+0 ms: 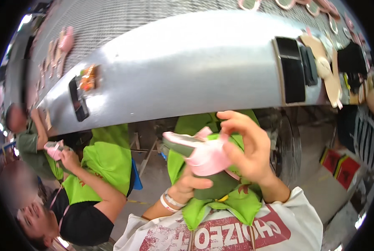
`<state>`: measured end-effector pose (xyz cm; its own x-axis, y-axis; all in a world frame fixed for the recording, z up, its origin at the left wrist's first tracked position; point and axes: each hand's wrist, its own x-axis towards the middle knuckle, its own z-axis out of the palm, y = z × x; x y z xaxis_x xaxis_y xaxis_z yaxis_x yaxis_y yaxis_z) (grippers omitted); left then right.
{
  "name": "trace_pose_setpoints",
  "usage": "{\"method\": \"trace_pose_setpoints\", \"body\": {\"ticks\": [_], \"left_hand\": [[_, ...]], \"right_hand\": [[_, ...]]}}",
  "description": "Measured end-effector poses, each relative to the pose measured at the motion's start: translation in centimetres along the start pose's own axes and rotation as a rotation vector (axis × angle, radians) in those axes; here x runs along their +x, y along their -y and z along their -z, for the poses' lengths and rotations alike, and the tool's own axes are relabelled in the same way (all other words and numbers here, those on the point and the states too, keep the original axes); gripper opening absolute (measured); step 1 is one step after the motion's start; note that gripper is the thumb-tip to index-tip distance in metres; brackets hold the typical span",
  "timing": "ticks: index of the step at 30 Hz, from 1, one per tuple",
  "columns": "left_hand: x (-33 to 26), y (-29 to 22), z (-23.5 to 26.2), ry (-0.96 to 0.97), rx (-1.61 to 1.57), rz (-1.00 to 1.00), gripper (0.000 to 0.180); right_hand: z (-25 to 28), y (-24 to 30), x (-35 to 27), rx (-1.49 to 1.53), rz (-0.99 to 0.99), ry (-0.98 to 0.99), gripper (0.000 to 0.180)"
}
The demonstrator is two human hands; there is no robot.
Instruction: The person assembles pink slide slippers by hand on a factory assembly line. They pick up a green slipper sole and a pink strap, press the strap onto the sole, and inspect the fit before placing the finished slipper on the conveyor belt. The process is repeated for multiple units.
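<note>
Below the long grey metal conveyor housing [187, 62], a pink shoe upper [206, 154] is held on a dark green shoe last [212, 184], just above a green apron [233, 201] and well beneath the housing's lower edge. The last is clasped from underneath by the left hand [189, 184], whose fingers are wrapped firmly round its lower part. The right hand [247, 146] is closed over the heel end of the upper, with its fingertips pinched together on the pink material at the top. Since the last is borne by one hand alone, it could be twisted out of that clasp if the pull from the right hand is made too hard or off to one side. The thin pink edge could be creased or torn where it is pinched. Should the hold be lost, the piece would probably be caught by the apron rather than dropped to the floor. To the left of the housing's lower edge, a second pink shoe [53, 149] is handled by a co-worker in a green apron [107, 167], well apart, so no collision is judged likely.
</note>
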<state>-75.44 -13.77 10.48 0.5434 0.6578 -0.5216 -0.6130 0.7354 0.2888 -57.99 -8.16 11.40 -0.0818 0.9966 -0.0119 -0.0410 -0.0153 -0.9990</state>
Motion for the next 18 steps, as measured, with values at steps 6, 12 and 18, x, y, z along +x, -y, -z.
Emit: {"method": "trace_pose_setpoints", "body": {"ticks": [6, 12, 18], "left_hand": [[-1.3, 1.7, 3.8, -0.035, -0.038, 0.051, 0.097], [-1.8, 1.7, 5.1, 0.091, 0.114, -0.125, 0.103], [-0.4, 2.6, 11.5, 0.116, -0.143, 0.294, 0.059]], "right_hand": [[2.9, -2.1, -4.1, 0.473, -0.696, 0.183, 0.025], [1.1, -2.9, -4.4, 0.256, -0.689, 0.362, 0.022], [0.4, -1.5, -1.2, 0.314, -0.71, 0.611, 0.067]]}}
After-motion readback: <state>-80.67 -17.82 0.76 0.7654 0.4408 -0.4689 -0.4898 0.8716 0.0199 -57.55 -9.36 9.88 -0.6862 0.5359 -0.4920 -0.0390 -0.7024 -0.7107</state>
